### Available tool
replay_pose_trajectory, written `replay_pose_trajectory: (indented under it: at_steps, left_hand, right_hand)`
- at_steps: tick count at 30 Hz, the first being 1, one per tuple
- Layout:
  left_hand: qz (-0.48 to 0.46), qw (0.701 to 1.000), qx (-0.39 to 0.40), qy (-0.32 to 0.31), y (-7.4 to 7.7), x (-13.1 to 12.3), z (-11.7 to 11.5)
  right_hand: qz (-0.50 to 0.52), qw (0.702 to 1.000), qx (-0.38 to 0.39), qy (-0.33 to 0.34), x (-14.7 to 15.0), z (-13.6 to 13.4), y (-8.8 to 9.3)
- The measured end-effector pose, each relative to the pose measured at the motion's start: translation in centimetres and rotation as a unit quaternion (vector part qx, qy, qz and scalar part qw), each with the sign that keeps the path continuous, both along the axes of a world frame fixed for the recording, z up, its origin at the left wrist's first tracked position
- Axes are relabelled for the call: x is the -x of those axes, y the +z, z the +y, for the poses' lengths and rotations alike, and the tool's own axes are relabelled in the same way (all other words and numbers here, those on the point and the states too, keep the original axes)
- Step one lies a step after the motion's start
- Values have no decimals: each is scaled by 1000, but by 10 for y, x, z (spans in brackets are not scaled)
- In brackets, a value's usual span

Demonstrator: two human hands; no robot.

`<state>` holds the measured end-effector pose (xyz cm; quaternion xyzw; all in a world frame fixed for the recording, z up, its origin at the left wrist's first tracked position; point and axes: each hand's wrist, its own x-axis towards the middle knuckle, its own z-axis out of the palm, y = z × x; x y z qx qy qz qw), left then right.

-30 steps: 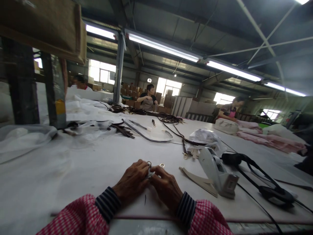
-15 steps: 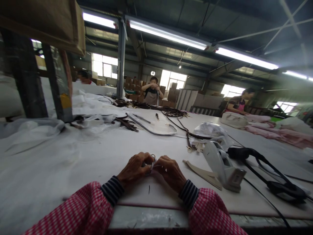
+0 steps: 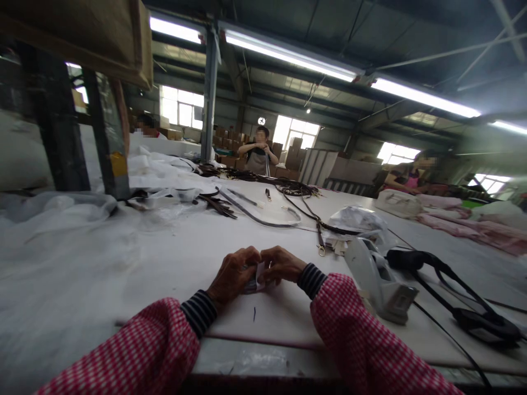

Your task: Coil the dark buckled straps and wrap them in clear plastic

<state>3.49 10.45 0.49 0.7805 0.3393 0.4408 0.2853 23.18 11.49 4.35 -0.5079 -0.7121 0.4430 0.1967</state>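
My left hand is closed around a small greyish bundle low over the white tabletop. Most of the bundle is hidden by the fingers. Thumb and fingers of my right hand pinch a white strip that lies against the bundle, and the two hands nearly touch at the fingertips. Just below them a short dark scrap lies on the table. To the right of my right sleeve stands a white tape dispenser.
Black headband-like gear with a cable lies at the right. Dark brown straps with metal clasps are piled farther back, near a clear-wrapped strap. White wrapping covers the left. A co-worker stands across the table, another at right.
My right hand has turned so its forearm comes in from higher on the right, and its sleeve now covers the beige strip. A white strip shows more clearly between the hands.
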Motion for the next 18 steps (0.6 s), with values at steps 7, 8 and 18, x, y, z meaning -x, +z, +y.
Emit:
replay_pose_trajectory:
  at_steps: [7, 8, 18]
  left_hand:
    - [30, 999, -7, 37, 7, 0, -1]
    - [46, 998, -4, 51, 9, 2, 0]
    - [223, 974, -23, 6, 17, 15, -11]
  right_hand:
    - [-35, 994, 97, 32, 2, 20, 8]
    - [-37, 993, 104, 31, 2, 20, 9]
    - [-38, 991, 124, 28, 4, 17, 12]
